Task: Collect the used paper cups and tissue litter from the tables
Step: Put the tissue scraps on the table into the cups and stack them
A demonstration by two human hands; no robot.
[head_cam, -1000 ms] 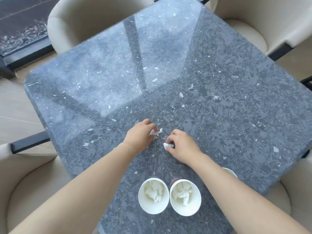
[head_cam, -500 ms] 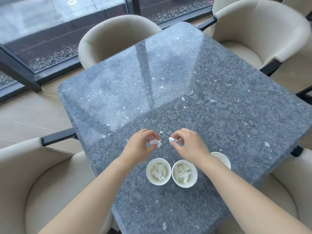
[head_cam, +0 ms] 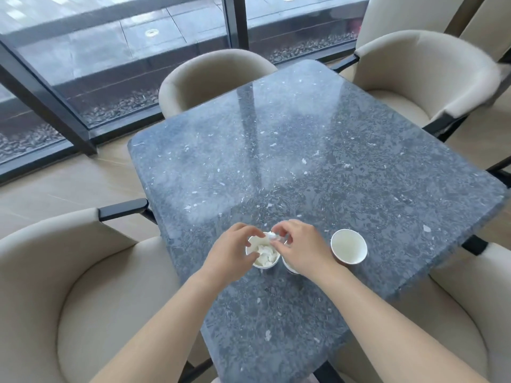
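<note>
a: what do the cups hold?
b: the paper cup (head_cam: 254, 242) on the table (head_cam: 304, 161) holds crumpled tissue (head_cam: 264, 255). just right of it, a second cup (head_cam: 288, 267) sits mostly hidden. farther right, a third cup (head_cam: 349, 246) stands empty.
a: the hands?
b: the right hand (head_cam: 301, 247) pinches a tissue scrap (head_cam: 272, 236) over that first cup's rim. the left hand (head_cam: 232, 251) curls at its left rim, grip unclear.

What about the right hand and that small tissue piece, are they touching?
Touching. The head view shows the right hand pinching the tissue piece over a cup.
</note>
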